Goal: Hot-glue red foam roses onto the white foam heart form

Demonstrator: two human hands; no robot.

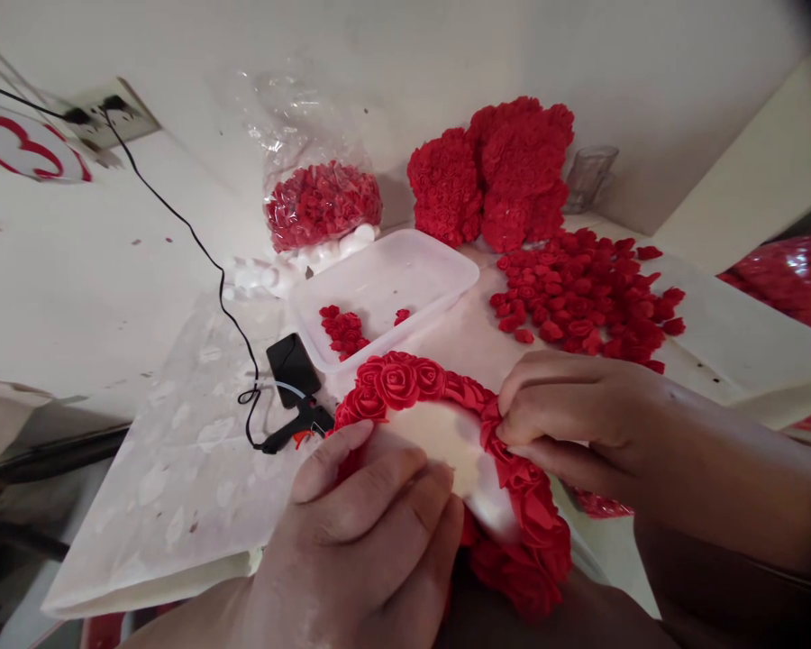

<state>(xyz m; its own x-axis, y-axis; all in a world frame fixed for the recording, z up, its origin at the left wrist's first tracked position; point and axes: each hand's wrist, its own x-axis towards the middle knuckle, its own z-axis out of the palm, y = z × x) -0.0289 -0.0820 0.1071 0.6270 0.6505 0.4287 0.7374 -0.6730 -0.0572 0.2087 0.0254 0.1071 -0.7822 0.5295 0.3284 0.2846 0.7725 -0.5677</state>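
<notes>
A rounded white form [446, 433], edged with red foam roses [398, 380], is held low in the middle of the view. My left hand [378, 532] wraps over its left side, thumb at the roses and fingers curled on the white surface. On the right edge, my right hand [568, 415] pinches a red rose [492, 428] against the form, its fingertips pressed together. More roses run down the form's right side. Part of the form is hidden behind my left hand.
A black glue gun [301, 425] and phone [293, 368] lie left, cord running to a wall socket [114, 113]. Beyond are a white tray [439, 315] with some roses, a bag of roses [324, 203], finished rose shapes [520, 171], a clear cup [589, 178] and loose roses [581, 293].
</notes>
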